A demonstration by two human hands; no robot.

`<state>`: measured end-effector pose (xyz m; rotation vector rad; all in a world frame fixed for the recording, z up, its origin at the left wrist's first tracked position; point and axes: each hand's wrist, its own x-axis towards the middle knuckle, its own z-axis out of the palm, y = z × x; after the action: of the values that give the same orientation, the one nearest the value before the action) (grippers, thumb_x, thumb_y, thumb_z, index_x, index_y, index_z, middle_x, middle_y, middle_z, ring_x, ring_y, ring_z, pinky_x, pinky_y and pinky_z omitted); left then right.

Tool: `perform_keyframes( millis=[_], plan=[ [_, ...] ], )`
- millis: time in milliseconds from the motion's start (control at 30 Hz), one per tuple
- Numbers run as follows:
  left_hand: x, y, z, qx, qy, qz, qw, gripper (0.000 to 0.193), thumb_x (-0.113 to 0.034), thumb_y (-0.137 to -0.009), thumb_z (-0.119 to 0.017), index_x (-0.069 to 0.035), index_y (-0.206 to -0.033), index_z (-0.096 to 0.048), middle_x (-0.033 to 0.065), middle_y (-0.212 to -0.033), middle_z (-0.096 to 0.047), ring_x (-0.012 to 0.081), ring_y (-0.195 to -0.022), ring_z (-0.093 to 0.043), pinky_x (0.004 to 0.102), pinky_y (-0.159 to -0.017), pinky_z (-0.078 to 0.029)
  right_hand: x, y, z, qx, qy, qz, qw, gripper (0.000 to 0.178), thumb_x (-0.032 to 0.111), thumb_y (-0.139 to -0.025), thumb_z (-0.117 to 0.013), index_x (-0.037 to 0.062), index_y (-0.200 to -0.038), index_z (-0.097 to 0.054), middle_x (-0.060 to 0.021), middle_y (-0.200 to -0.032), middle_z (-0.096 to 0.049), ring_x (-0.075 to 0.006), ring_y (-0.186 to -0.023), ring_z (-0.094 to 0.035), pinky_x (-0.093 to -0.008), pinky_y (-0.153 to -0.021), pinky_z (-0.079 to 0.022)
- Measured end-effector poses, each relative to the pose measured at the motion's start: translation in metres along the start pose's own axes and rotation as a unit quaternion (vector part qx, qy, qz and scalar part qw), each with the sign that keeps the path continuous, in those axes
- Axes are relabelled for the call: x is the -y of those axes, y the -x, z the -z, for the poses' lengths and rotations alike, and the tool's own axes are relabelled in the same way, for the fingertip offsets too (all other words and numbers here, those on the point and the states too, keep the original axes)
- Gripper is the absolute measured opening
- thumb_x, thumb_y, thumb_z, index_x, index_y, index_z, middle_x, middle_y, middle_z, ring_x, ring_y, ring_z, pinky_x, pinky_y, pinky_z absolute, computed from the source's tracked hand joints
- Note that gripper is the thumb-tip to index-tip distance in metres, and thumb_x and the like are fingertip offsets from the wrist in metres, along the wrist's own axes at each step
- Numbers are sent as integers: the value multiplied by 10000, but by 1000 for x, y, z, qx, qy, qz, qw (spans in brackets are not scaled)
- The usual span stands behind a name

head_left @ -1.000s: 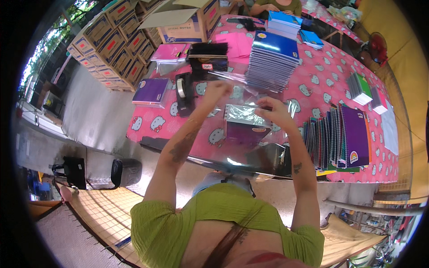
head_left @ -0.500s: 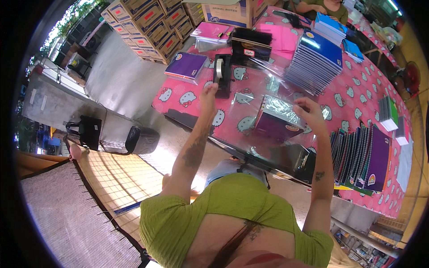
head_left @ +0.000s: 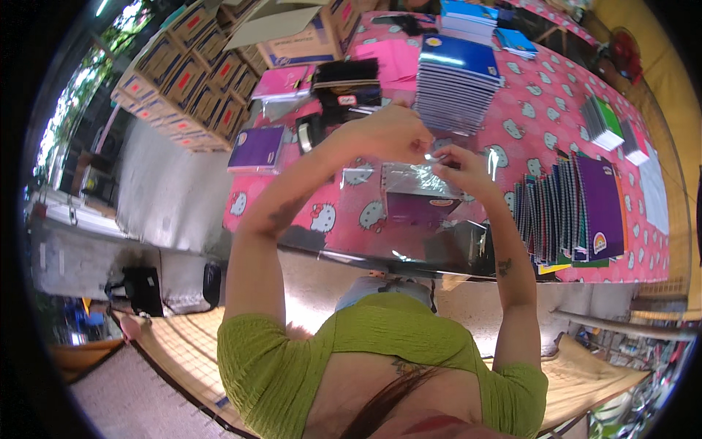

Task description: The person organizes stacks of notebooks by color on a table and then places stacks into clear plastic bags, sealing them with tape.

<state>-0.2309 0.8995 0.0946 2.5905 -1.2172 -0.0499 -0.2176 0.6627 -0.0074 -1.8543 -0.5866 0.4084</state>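
In front of me a purple spiral notebook [head_left: 420,208] lies on the table, clear plastic film [head_left: 409,178] folded over its upper part and spread around it. Above its far edge my left hand [head_left: 395,133] is closed in a pinch; what it holds, if anything, is too small to make out. My right hand [head_left: 464,172] is closed at the film by the notebook's far right corner, its fingertips almost meeting the left ones at a small bright spot. A black tape dispenser [head_left: 308,133] with a pale roll stands beyond my left forearm, partly covered by it.
On the pink patterned tablecloth [head_left: 322,218] stand a tall blue notebook stack [head_left: 457,80], a row of spiral notebooks [head_left: 570,208] at right, and a wrapped purple stack [head_left: 256,148] at left. Behind are a black box [head_left: 345,82], pink sheets [head_left: 387,62] and cartons [head_left: 183,73].
My left hand has moved from the tape dispenser rightward to the notebook's far edge, beside the right hand. The right hand stays at the film. The view has shifted, so the table sits differently in it.
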Motion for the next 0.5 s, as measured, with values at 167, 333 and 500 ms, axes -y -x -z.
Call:
perform_keyframes(
  millis=[167,333,500],
  plan=[
    [108,-64,-87,361,298,25,884,363,-348,-861,-694,-73,-1096,-659,57,-1029,-673,167,-923,-613,360,-898,-442,3,4,-1,-27,-37,-8,999,471,167,-819,-764,50,-1218,-544,-71,-947,-677,-142,-823,-639,-288,-737,-512],
    [124,-2,-164,178,513,135,829,617,-415,-934,-633,-98,-1430,-445,117,-1364,-532,227,-1251,-499,380,-1057,-386,11,12,-15,-120,-8,81,989,644,235,-780,-796,66,-1329,-505,-147,-1275,-556,-244,-1161,-546,-376,-957,-454],
    [33,106,-168,-170,711,89,676,790,-153,-842,-755,-88,-1501,-325,121,-1422,-481,210,-1251,-504,370,-1001,-449,-43,69,-37,-174,-153,100,968,828,180,-723,-854,48,-1423,-432,-122,-1349,-525,-254,-1283,-474,-419,-1109,-350]
  ],
)
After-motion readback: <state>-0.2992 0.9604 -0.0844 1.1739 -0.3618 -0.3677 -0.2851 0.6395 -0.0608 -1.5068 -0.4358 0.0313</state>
